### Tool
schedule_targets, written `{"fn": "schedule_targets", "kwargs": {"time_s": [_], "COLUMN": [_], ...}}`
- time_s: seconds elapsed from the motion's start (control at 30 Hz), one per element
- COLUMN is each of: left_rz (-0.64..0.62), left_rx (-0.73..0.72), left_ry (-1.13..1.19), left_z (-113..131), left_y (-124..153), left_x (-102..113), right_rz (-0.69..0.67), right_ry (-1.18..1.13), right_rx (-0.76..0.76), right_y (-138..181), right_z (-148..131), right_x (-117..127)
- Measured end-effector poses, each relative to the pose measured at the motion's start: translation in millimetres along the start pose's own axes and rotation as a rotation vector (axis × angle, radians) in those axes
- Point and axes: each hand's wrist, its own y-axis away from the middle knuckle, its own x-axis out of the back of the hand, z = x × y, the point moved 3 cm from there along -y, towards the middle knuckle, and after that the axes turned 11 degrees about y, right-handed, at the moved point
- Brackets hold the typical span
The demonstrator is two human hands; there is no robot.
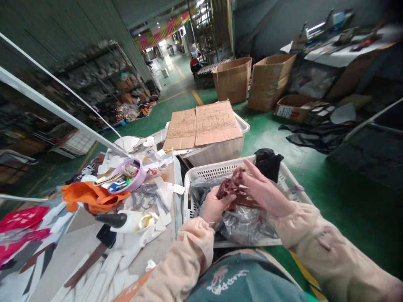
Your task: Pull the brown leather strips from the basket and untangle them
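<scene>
At the far left of the desk [78,247] lie glossy red packets [22,218], then a crumpled orange cloth [91,196] and a lilac ring-shaped roll [135,174] sitting on loose white paper cut-outs. Just in front, a white squeeze bottle [132,220] with a black cone nozzle lies on its side. Beside the desk edge stands a white plastic basket [214,171] with slotted walls, lined with wrinkled, shiny clear plastic sheeting [245,224]. Over that lining the left hand [215,205] is closed around the lower left end of a brown bundle [234,188] of thin, flat, dark reddish pieces with jagged outlines. The right hand [264,191] meets the bundle from the right, fingers almost straight and laid along its upper edge; whether the thumb clamps underneath cannot be told. Both arms wear soft beige sleeves. Behind the basket are a white tub [220,151] capped with flat corrugated cardboard sheets [204,123] and a black bag [267,161], with two open cardboard boxes [233,79] farther back on the green floor [315,176].
</scene>
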Motion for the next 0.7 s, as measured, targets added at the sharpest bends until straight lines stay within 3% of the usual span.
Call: {"fn": "schedule_targets", "kwargs": {"time_s": [0.1, 0.17, 0.27, 0.4, 0.53, 0.7], "left_rz": [0.048, 0.057, 0.095, 0.193, 0.179, 0.276], "left_rx": [-0.039, -0.037, -0.019, -0.128, -0.128, -0.125], "left_ry": [-0.084, -0.095, -0.043, -0.091, -0.175, -0.112], "left_z": [8, 12, 17, 26, 25, 24], "left_y": [-2, -3, -7, -11, -14, -14], "left_x": [12, 20, 37, 63, 73, 75], "right_rz": [-0.246, -0.263, -0.013, 0.272, 0.327, 0.443], "right_ry": [0.411, 0.663, 0.878, 0.931, 0.746, 0.713], "right_rx": [-0.007, 0.034, 0.061, 0.126, 0.095, 0.109], "right_y": [8, 14, 22, 36, 48, 56], "right_z": [25, 40, 46, 30, 20, 7], "right_x": [4, 14, 40, 80, 105, 103]}}
